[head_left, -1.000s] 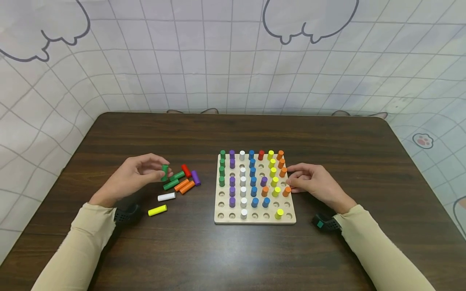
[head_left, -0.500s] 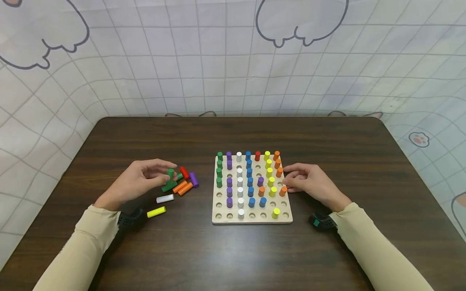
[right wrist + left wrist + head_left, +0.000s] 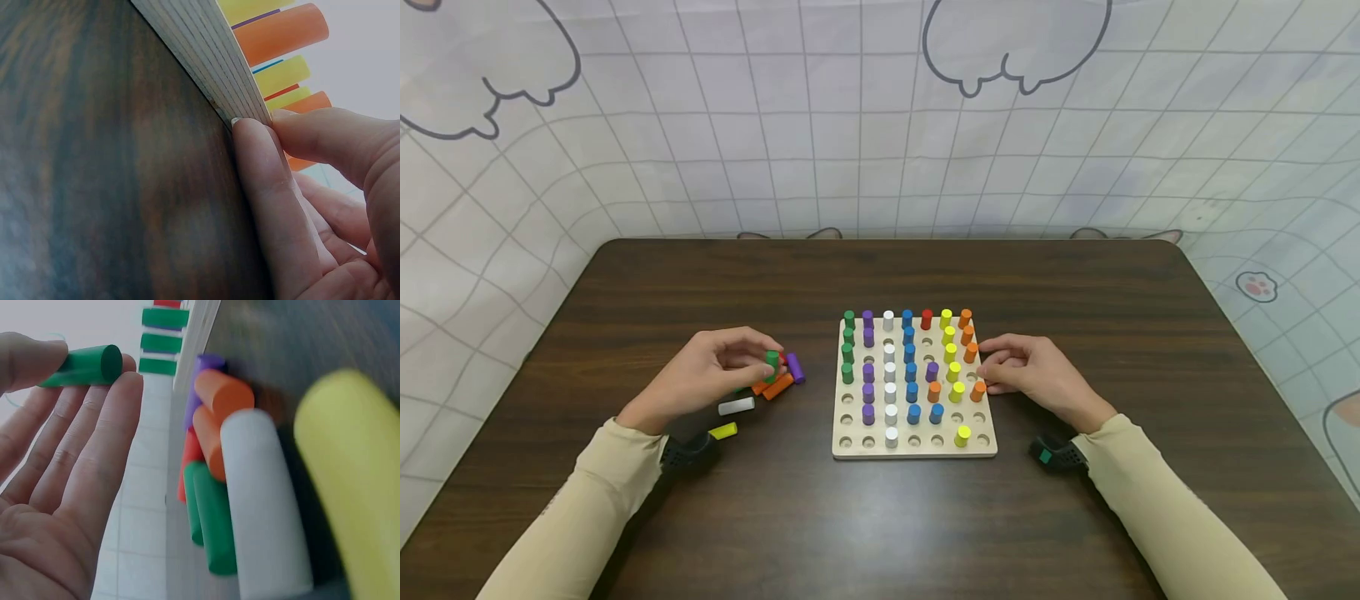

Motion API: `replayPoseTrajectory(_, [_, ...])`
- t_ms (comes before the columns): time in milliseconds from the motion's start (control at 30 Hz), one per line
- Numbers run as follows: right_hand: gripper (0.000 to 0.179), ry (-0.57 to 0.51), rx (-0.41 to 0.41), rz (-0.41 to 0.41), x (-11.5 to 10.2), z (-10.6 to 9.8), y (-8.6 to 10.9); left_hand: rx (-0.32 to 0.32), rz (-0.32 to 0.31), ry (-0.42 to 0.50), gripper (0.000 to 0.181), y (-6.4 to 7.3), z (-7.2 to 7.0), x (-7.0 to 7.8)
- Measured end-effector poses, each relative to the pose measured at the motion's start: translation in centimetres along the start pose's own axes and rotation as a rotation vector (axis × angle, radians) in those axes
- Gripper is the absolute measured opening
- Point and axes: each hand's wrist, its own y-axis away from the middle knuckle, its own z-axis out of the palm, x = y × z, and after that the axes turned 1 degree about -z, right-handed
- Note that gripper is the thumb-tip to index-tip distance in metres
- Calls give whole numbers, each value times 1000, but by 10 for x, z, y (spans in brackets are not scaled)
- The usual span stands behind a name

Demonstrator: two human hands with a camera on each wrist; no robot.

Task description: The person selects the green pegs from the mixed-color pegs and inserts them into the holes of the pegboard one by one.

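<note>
My left hand [image 3: 711, 375] pinches a green peg [image 3: 772, 367] between thumb and fingertips, above the loose pegs left of the pegboard. The left wrist view has this green peg [image 3: 87, 366] lying across the fingers, its round end toward the board. The square wooden pegboard [image 3: 928, 455] carries columns of upright green, purple, white, blue, yellow and orange pegs, plus a red one at the back. At its right side my right hand [image 3: 1036, 372] grips the edge. Close up, thumb and index finger meet at the layered wooden edge [image 3: 206, 62], the thumb up by the top face.
Loose pegs lie on the dark wooden table [image 3: 880, 533]: purple [image 3: 795, 368], orange [image 3: 779, 387], white [image 3: 737, 406] and yellow [image 3: 723, 431]. Green pegs [image 3: 215, 525] and a red peg [image 3: 190, 453] lie partly covered by others. A grid-patterned cloth [image 3: 842, 133] hangs behind the table.
My left hand has moved right with the green peg, toward the board, passing over the loose pegs and now covering some. My right hand has stayed at the board's edge; the view shifted slightly.
</note>
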Motion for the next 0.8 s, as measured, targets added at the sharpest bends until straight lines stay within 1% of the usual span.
replayPoseTrajectory(267, [56,-5,2,12,0,0,-2,-37,32,82,28,-3,11,5])
replayPoseTrajectory(433, [55,0,0,13,0,0,-1,-53,51,113,26,-5,20,7])
replayPoseTrajectory(600, [55,5,-1,3,-3,-1,1,-61,78,102,25,-9,30,9])
replayPoseTrajectory(800, [54,5,-7,5,-5,-1,2,-60,96,81,26,-16,42,13])
